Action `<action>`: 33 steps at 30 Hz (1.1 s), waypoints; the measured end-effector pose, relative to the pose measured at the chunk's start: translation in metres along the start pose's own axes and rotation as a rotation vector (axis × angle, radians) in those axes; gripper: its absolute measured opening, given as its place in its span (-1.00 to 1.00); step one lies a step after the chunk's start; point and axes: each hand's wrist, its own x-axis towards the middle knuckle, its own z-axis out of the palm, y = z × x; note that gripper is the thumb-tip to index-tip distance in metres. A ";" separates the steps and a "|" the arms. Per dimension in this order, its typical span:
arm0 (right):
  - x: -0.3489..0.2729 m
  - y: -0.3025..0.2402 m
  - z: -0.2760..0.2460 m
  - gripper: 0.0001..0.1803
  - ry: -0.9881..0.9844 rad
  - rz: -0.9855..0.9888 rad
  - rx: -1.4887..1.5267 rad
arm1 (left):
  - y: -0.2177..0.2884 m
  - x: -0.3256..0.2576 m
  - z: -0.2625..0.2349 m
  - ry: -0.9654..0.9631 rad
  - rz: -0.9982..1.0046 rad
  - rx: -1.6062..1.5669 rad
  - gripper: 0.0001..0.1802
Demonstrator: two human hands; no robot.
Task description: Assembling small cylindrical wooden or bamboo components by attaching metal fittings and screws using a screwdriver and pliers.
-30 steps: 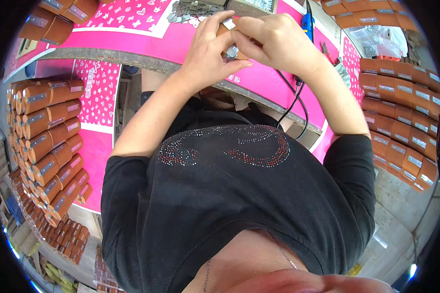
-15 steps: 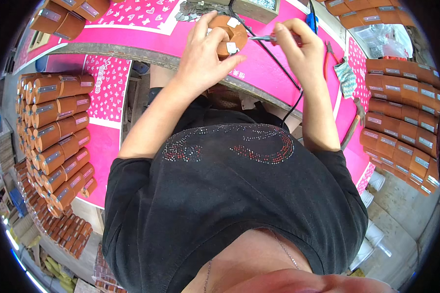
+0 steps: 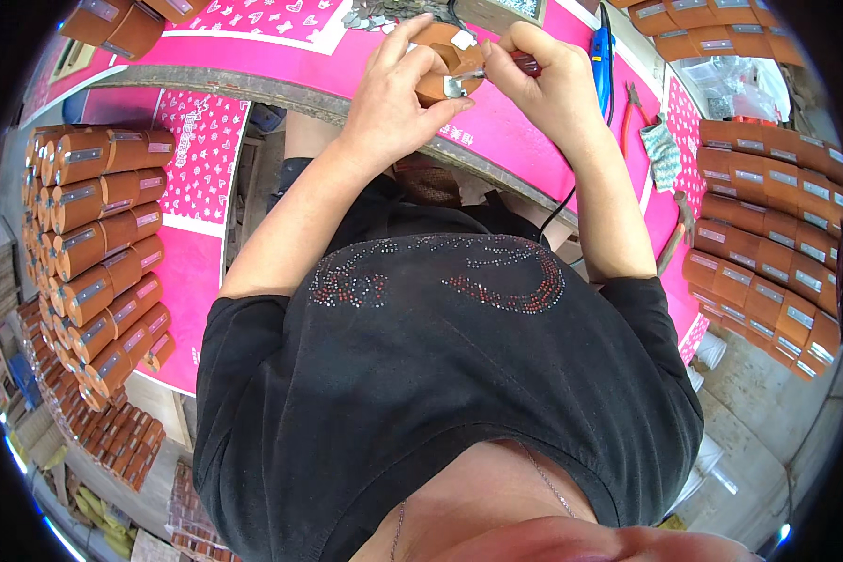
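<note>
Pink tabletop (image 3: 508, 126) beneath brown block (image 3: 459, 62) in left fingers (image 3: 424, 64)

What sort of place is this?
Probably an assembly workshop: stacked brown cylinders with metal plates at left, red-handled pliers on a pink-covered workbench.
</note>
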 end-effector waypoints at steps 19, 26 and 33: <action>0.036 -0.038 -0.009 -0.81 -0.302 -0.115 -0.398 | 0.001 -0.001 0.002 0.013 -0.034 -0.061 -0.60; 0.029 -0.027 0.003 -0.87 -0.084 -0.317 -0.370 | -0.006 0.001 0.002 -0.005 0.025 -0.067 -0.66; 0.033 -0.013 0.003 -0.88 -0.127 -0.296 -0.232 | -0.012 0.008 -0.002 -0.053 0.074 -0.152 -0.69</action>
